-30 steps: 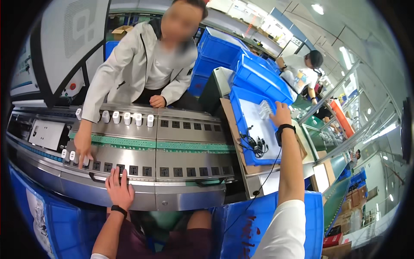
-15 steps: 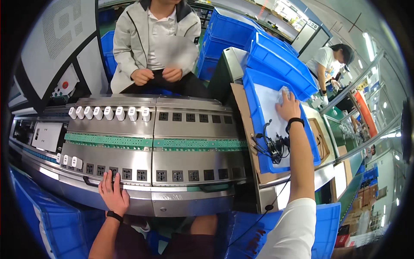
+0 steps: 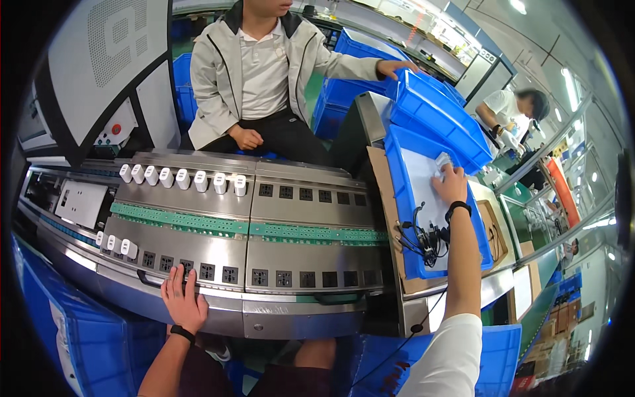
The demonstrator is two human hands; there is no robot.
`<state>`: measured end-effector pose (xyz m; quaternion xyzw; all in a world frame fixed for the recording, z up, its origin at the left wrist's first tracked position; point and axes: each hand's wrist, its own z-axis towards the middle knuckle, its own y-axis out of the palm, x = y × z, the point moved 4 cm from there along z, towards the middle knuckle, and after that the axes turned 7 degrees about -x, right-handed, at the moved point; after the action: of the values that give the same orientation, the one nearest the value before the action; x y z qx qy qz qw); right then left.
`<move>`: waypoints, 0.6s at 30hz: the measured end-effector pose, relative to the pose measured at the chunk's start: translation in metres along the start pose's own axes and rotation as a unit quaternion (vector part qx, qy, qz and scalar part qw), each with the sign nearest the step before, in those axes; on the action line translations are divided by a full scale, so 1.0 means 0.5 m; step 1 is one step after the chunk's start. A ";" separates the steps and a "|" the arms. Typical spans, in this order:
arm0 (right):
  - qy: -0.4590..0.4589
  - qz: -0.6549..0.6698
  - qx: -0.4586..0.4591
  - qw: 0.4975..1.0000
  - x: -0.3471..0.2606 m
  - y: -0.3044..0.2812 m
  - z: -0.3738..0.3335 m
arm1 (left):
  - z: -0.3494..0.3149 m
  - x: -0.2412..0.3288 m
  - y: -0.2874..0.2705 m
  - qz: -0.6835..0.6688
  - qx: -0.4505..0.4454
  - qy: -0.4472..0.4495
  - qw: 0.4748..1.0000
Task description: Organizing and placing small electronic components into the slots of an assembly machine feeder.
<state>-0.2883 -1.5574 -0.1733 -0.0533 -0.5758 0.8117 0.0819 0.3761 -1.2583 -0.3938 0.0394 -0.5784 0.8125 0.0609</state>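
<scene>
Both hands lie flat: left hand [image 3: 183,303] on the metal bench [image 3: 278,317], right hand [image 3: 450,185] touching a white adapter [image 3: 441,163] in the blue bin [image 3: 397,198].

Factory assembly floor: curved steel test bench [image 3: 264,218] with rows of sockets [image 3: 284,278] and plugged white chargers [image 3: 182,178], stacked blue bins [image 3: 436,112], seated workers in jackets [image 3: 218,73], further benches and ceiling strip lights [image 3: 519,6] behind

White item [image 3: 442,161] half hidden under right hand [image 3: 452,185] (grip unclear), seated person's head cropped.
</scene>
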 end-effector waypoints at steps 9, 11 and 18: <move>0.016 0.005 -0.020 1.000 0.008 0.001 -0.003 | -0.002 -0.007 0.002 -0.015 0.002 -0.001 1.000; 0.042 -0.022 -0.022 0.999 0.003 -0.010 -0.011 | 0.000 -0.005 0.002 -0.020 0.009 0.004 1.000; 0.026 -0.068 -0.021 0.997 0.015 0.013 0.001 | 0.002 -0.003 -0.001 -0.035 0.005 0.001 0.999</move>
<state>-0.2964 -1.5584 -0.1792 -0.0370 -0.5926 0.7904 0.1507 0.3778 -1.2591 -0.3930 0.0590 -0.5722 0.8131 0.0897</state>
